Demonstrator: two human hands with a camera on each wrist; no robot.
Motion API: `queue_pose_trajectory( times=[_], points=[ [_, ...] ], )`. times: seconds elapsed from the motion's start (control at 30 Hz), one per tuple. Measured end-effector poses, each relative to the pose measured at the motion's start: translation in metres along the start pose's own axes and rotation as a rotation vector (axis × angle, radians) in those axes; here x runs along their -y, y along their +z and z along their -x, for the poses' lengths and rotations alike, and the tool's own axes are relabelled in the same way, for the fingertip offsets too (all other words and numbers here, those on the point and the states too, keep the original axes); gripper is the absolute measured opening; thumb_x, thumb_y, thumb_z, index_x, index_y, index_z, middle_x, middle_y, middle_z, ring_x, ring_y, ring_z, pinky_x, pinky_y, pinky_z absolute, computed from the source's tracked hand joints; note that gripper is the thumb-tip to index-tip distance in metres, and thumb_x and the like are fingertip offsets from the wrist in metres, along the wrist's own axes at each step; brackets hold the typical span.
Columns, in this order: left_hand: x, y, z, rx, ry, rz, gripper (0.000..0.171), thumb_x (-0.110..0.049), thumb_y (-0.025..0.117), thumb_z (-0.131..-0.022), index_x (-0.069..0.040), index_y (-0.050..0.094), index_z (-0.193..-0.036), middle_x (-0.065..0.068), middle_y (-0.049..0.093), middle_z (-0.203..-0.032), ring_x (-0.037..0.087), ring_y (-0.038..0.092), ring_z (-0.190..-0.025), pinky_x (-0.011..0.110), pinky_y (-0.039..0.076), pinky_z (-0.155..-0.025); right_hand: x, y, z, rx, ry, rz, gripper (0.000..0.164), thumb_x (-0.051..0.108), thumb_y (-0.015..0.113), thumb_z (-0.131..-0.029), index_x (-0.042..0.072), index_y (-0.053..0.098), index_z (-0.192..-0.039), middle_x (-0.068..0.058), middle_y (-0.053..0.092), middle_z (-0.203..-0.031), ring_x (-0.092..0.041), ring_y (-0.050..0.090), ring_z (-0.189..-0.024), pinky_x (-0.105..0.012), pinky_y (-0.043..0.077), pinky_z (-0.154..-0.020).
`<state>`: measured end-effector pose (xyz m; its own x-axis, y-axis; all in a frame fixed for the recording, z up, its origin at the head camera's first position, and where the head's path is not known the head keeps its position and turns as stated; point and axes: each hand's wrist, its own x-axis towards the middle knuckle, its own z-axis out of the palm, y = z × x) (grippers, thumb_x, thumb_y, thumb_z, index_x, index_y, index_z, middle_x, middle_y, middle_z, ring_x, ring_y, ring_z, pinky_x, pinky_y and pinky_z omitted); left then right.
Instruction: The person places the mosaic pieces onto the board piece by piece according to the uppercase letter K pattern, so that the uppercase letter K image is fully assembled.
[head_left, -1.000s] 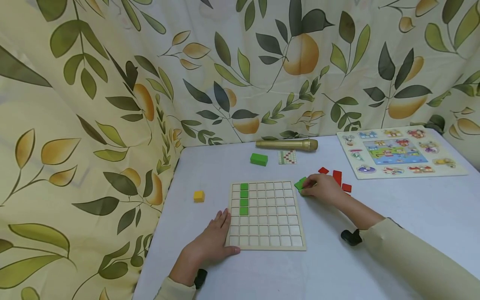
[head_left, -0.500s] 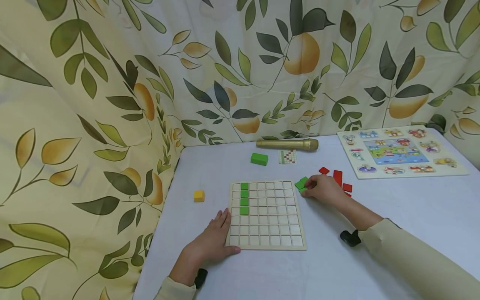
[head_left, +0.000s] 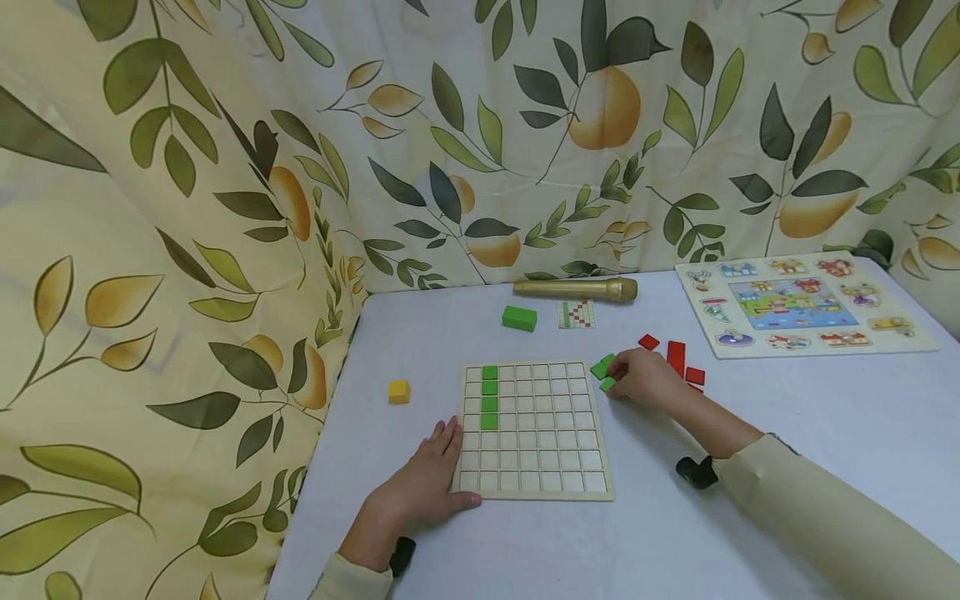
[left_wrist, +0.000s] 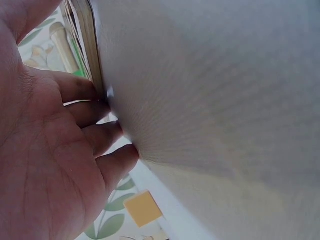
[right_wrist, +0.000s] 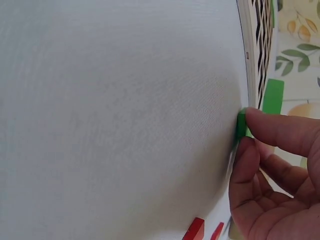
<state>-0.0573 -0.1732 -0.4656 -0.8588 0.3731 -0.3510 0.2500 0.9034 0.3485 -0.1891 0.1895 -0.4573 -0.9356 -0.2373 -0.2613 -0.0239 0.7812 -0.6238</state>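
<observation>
A square wooden grid board (head_left: 550, 461) lies on the white table, with several green square tiles (head_left: 490, 404) in a column near its left side. My left hand (head_left: 423, 479) rests palm down against the board's left edge, fingers extended and thumb by the near-left corner. Just off the board's right edge, my right hand (head_left: 647, 377) pinches a green tile (right_wrist: 241, 122) between thumb and fingertip, low over the cloth. Other green tiles (head_left: 601, 367) lie right beside it, partly covered by the fingers. Red pieces (head_left: 675, 358) lie behind and to the right of this hand.
A yellow block (head_left: 399, 392) sits left of the board. Behind the board are a green block (head_left: 519, 318), a small pattern card (head_left: 576, 314) and a gold microphone (head_left: 576, 289). A picture puzzle board (head_left: 802, 342) occupies the back right, before a leaf-print curtain (head_left: 420, 183).
My right fingers have shifted a little over the green tiles, and one tile at the fingertips now stands slightly apart from the others. My left hand has stayed still.
</observation>
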Motion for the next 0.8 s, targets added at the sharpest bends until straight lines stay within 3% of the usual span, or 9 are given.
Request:
queue_pose_trajectory(
  times=[0.33, 0.57, 0.8],
  points=[
    [0.001, 0.001, -0.001, -0.001, -0.001, -0.003, 0.106, -0.057, 0.070, -0.088, 0.000, 0.017, -0.159, 0.012, 0.006, -0.168, 0.029, 0.005, -0.154, 0.048, 0.019, -0.121, -0.001, -0.005, 0.000, 0.004, -0.015, 0.000, 0.025, 0.011, 0.082, -0.083, 0.002, 0.067, -0.100, -0.008, 0.065, -0.090, -0.024, 0.057, -0.084, -0.031, 0.051, -0.069],
    [0.001, 0.000, -0.001, 0.001, 0.003, 0.005, 0.107, -0.057, 0.071, -0.088, 0.001, 0.017, -0.159, 0.013, 0.006, -0.168, 0.030, 0.006, -0.154, 0.048, 0.019, -0.121, 0.002, -0.011, 0.003, 0.027, 0.000, -0.048, 0.018, 0.013, 0.077, -0.088, 0.002, 0.067, -0.098, -0.007, 0.065, -0.083, -0.020, 0.058, -0.072, -0.030, 0.051, -0.065],
    [0.001, 0.000, 0.000, 0.001, 0.003, 0.002, 0.107, -0.056, 0.071, -0.088, 0.001, 0.016, -0.159, 0.013, 0.006, -0.168, 0.030, 0.005, -0.154, 0.048, 0.019, -0.121, 0.005, -0.013, 0.003, -0.016, -0.049, -0.088, 0.021, 0.013, 0.074, -0.090, -0.001, 0.068, -0.105, -0.008, 0.066, -0.087, -0.019, 0.060, -0.072, -0.030, 0.051, -0.065]
  ],
)
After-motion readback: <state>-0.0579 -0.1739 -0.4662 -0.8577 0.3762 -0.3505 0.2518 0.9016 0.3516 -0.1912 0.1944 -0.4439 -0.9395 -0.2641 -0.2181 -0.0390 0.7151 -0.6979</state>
